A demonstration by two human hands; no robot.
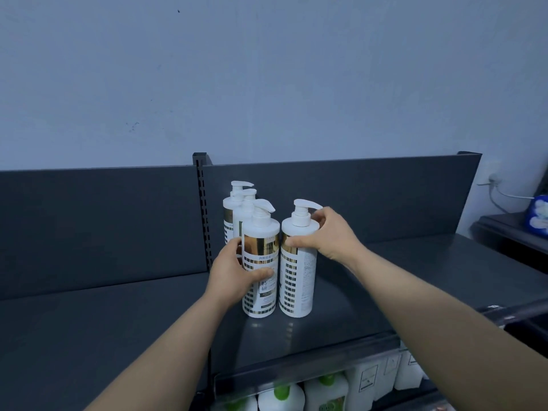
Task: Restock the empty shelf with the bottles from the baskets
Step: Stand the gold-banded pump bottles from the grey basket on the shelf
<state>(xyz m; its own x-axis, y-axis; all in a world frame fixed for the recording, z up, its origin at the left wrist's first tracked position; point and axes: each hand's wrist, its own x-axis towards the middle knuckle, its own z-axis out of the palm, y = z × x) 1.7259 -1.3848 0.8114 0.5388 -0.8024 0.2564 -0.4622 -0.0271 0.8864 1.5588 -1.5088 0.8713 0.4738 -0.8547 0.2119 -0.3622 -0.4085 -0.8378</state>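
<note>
Several white pump bottles with gold labels stand upright on the dark grey top shelf (385, 292). My left hand (231, 274) grips the front left bottle (262, 250) around its middle. The front right bottle (298, 286) stands close beside it, and my right hand (329, 232) holds it at the shoulder, with fingers near the pump neck. Two more pump bottles (237, 215) stand in a row behind the front left one, partly hidden by it.
A slotted upright post (203, 209) divides the shelf's back panel just left of the bottles. Below the shelf's front edge stand white jugs with green caps (281, 396) and white containers (367, 378). A dark cabinet with a blue pack (538, 215) is at far right.
</note>
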